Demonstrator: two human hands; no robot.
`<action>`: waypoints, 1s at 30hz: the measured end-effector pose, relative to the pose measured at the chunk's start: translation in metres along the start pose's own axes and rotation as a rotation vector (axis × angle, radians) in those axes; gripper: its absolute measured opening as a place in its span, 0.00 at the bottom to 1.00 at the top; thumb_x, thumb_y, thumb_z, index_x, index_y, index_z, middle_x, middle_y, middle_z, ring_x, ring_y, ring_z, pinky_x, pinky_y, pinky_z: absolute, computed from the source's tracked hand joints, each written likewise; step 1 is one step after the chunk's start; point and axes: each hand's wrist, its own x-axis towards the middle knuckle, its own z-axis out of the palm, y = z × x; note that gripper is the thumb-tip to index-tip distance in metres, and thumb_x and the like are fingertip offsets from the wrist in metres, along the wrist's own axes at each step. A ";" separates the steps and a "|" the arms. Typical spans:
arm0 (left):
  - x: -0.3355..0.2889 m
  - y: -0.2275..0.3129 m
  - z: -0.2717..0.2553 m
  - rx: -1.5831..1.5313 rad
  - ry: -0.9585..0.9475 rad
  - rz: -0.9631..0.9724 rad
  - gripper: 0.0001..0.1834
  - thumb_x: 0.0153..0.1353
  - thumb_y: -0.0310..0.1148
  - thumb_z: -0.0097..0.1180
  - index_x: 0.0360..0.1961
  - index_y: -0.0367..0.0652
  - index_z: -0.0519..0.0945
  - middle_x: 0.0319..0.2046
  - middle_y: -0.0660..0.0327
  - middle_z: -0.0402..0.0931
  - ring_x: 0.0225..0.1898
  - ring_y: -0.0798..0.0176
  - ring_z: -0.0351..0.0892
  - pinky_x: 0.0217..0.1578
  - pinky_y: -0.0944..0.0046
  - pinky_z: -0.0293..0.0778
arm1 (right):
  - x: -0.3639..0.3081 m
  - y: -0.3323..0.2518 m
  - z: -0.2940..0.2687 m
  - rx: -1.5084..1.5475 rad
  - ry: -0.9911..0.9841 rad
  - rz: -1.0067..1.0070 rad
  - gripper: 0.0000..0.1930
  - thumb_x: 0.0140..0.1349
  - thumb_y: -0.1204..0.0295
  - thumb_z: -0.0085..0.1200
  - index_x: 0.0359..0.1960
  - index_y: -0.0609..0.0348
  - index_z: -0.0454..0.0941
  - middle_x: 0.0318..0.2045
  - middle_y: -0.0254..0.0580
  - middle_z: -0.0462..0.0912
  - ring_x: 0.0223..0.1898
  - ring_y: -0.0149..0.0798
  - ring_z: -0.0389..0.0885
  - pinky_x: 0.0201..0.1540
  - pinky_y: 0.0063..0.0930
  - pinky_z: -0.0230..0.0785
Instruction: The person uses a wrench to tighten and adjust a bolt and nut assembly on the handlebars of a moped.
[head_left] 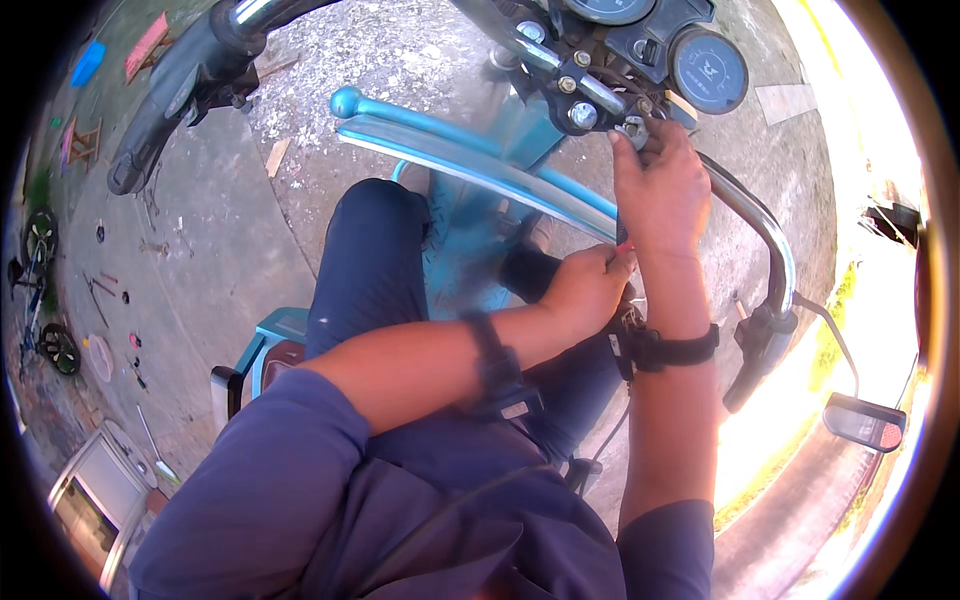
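Note:
My right hand [665, 185] is up at the handlebar clamp [583, 112], its fingers bent and pinched close to a shiny metal part [634, 130]; what lies between them is mostly hidden. Just below it, my left hand [585, 290] is closed with thumb and fingertips on a slim red and black piece [625, 246], of which only a little shows beside my right wrist. The chrome handlebar [765, 225] curves past my right hand to a black grip. Round gauges [708, 70] sit beyond the clamp.
A light blue leg shield [470, 165] crosses in front of my knees. The left grip [160, 140] reaches out at upper left. A mirror or indicator [865, 422] hangs at right. On the concrete lie small parts, a white-framed box [100, 490] and a bicycle [42, 290].

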 end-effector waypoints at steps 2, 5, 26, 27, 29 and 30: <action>0.005 -0.011 -0.003 -0.003 0.000 0.027 0.22 0.75 0.44 0.49 0.36 0.32 0.78 0.24 0.55 0.80 0.24 0.62 0.80 0.27 0.61 0.74 | 0.000 0.001 0.001 0.017 0.018 -0.008 0.20 0.58 0.59 0.66 0.44 0.60 0.79 0.40 0.51 0.85 0.44 0.55 0.84 0.46 0.45 0.76; 0.007 -0.018 -0.004 -0.010 0.020 0.066 0.22 0.75 0.44 0.49 0.35 0.33 0.78 0.23 0.57 0.79 0.23 0.64 0.78 0.27 0.62 0.73 | -0.002 0.000 0.001 0.033 0.033 -0.003 0.21 0.58 0.58 0.66 0.45 0.60 0.80 0.40 0.50 0.85 0.43 0.54 0.84 0.45 0.45 0.76; 0.014 -0.023 -0.005 -0.102 -0.101 -0.003 0.20 0.79 0.43 0.40 0.37 0.40 0.77 0.24 0.67 0.73 0.24 0.73 0.67 0.25 0.68 0.64 | -0.006 -0.002 0.006 -0.012 0.078 -0.024 0.20 0.59 0.60 0.65 0.46 0.60 0.80 0.39 0.45 0.84 0.40 0.48 0.84 0.43 0.41 0.76; 0.015 -0.022 -0.005 -0.054 -0.099 0.018 0.21 0.79 0.44 0.39 0.37 0.40 0.77 0.24 0.67 0.73 0.23 0.73 0.67 0.25 0.68 0.64 | -0.006 -0.002 0.006 -0.023 0.080 -0.023 0.20 0.59 0.60 0.65 0.46 0.60 0.80 0.39 0.45 0.84 0.40 0.49 0.84 0.43 0.41 0.76; 0.015 -0.022 -0.005 -0.081 -0.105 0.000 0.21 0.79 0.43 0.40 0.38 0.39 0.77 0.24 0.66 0.74 0.24 0.73 0.68 0.25 0.68 0.65 | -0.006 -0.002 0.007 -0.026 0.090 -0.038 0.20 0.59 0.60 0.65 0.46 0.60 0.81 0.39 0.45 0.84 0.40 0.49 0.85 0.43 0.41 0.77; 0.014 -0.020 -0.006 -0.093 -0.107 -0.009 0.21 0.79 0.43 0.40 0.38 0.39 0.78 0.25 0.66 0.74 0.24 0.73 0.68 0.26 0.68 0.65 | -0.006 -0.002 0.007 -0.027 0.096 -0.046 0.20 0.59 0.60 0.65 0.46 0.60 0.81 0.39 0.45 0.84 0.39 0.49 0.85 0.42 0.41 0.77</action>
